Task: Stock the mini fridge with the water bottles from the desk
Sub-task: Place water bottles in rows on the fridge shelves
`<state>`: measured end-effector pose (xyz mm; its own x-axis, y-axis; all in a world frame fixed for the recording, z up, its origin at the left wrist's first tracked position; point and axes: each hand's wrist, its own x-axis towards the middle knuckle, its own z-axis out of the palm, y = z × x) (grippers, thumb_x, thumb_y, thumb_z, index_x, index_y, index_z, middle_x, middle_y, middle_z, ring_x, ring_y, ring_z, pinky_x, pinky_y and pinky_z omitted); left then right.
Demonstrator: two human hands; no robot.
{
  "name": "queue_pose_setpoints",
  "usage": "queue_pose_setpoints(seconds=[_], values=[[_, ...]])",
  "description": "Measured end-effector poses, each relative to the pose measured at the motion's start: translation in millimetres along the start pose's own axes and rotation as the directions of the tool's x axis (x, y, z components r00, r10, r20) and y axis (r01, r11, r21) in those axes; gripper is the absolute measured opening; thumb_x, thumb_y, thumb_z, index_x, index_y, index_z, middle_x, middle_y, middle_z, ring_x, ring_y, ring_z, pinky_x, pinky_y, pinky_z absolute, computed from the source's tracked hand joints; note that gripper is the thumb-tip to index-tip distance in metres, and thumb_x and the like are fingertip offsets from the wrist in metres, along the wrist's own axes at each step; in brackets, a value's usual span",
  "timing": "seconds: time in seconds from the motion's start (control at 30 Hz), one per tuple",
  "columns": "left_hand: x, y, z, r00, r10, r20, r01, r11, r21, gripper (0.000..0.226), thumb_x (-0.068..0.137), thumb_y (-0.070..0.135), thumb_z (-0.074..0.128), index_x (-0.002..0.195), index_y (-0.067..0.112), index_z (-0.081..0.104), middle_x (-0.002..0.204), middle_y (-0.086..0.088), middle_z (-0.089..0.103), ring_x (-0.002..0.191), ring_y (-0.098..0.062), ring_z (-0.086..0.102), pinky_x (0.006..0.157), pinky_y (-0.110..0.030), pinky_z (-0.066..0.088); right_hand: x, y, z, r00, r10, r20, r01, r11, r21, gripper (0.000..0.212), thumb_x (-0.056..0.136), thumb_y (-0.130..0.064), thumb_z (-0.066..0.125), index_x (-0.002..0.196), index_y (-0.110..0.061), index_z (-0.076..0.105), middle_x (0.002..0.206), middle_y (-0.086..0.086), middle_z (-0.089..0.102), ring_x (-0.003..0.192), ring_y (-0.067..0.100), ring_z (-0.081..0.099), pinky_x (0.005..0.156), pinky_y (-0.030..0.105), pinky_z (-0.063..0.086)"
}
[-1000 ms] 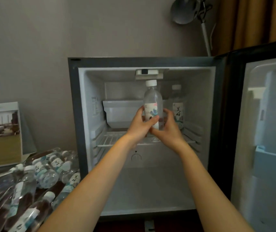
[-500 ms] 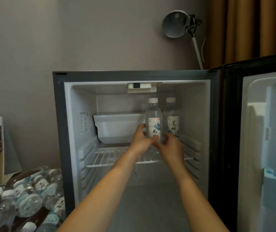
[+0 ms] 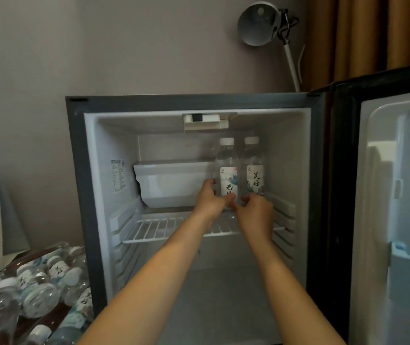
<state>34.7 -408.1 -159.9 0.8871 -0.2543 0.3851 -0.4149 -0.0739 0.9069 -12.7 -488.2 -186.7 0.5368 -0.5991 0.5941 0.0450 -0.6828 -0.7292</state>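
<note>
On the upper wire shelf [image 3: 164, 227] of the open grey mini fridge [image 3: 199, 102], at the back right, the clear plastic water bottle with the white cap [image 3: 227, 168] is now upright. A second ago it was held higher and nearer the front; it has since gone back and down until it is just beside the other white-capped clear bottle [image 3: 255, 170] already standing there. So I'd say this one is as good as stocked, and letting go comes next.

The left hand [image 3: 210, 197] wraps the bottle's lower part, thumb across the label. The right hand [image 3: 257, 210] is curled in at the base, but whether it grips or only steadies I can't tell.

The bottle's foot is hidden behind both hands (so I can't swear it's resting on the wires). Whether the two bottles touch is also hard to make out in the dim corner. The heap of clear water bottles on the dark desk [image 3: 37, 292] is cut off at the left and bottom edges, so there's no counting what remains. Plenty, clearly.
</note>
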Motion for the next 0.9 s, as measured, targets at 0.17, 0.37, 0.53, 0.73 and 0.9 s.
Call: queue_pose_setpoints(seconds=[0.17, 0.37, 0.53, 0.73, 0.9], values=[[-21.4, 5.1, -24.5, 0.991, 0.041, -0.131, -0.032, 0.997, 0.070, 0.046, 0.086, 0.018, 0.064, 0.128, 0.012, 0.046, 0.126, -0.007, 0.052, 0.112, -0.021, 0.052, 0.091, -0.028, 0.044, -16.7, -5.6, -1.9, 0.990, -0.080, -0.114, 0.096, 0.987, 0.133, 0.016, 0.082, -0.008, 0.065, 0.097, -0.003, 0.070, 0.093, 0.016, 0.072, 0.089, 0.030, 0.066, 0.071, 0.027, 0.044], [-102.4, 3.2, -98.8, 0.943, 0.250, -0.221, -0.252, 0.968, 0.020, 0.017, 0.092, 0.010, 0.054, 0.083, 0.022, 0.060, 0.074, -0.001, 0.063, 0.062, -0.004, 0.062, 0.061, -0.020, 0.051, -88.5, -40.8, 7.1, 0.977, -0.116, 0.179, -0.005, 0.827, 0.563, 0.021, 0.089, -0.012, 0.060, 0.068, -0.015, 0.061, 0.055, 0.003, 0.060, 0.044, 0.009, 0.059, 0.054, 0.028, 0.052], [-181.0, -23.6, -179.3, 0.901, 0.296, -0.317, -0.246, 0.950, 0.190, 0.018, 0.093, 0.009, 0.052, 0.079, 0.016, 0.063, 0.063, -0.001, 0.062, 0.053, -0.002, 0.059, 0.054, -0.016, 0.049, -168.1, -61.1, 32.9, 0.746, -0.170, 0.643, -0.256, 0.819, 0.513, 0.033, 0.095, -0.022, 0.050, 0.066, -0.013, 0.060, 0.052, 0.003, 0.059, 0.043, 0.009, 0.055, 0.046, 0.018, 0.046], [-232.4, -103.0, -281.4, 0.884, 0.072, -0.462, 0.234, 0.788, 0.570, 0.008, 0.090, 0.018, 0.057, 0.093, 0.022, 0.063, 0.087, 0.002, 0.066, 0.073, -0.014, 0.059, 0.074, -0.035, 0.053, -249.1, -69.6, 81.8, 0.330, -0.173, 0.928, -0.333, 0.898, 0.286, 0.019, 0.095, -0.019, 0.050, 0.080, -0.012, 0.060, 0.065, 0.004, 0.062, 0.046, 0.008, 0.056, 0.047, 0.019, 0.046], [-264.4, -153.9, -309.0, 0.862, -0.224, -0.454, 0.505, 0.437, 0.744, 0.035, 0.092, 0.037, 0.050, 0.119, 0.013, 0.052, 0.116, -0.005, 0.060, 0.101, -0.021, 0.058, 0.083, -0.034, 0.047, -296.3, -79.7, 114.0, 0.106, -0.021, 0.994, -0.424, 0.903, 0.065, 0.030, 0.096, -0.019, 0.048, 0.124, -0.007, 0.050, 0.091, 0.008, 0.062, 0.064, 0.011, 0.058, 0.062, 0.019, 0.051]])
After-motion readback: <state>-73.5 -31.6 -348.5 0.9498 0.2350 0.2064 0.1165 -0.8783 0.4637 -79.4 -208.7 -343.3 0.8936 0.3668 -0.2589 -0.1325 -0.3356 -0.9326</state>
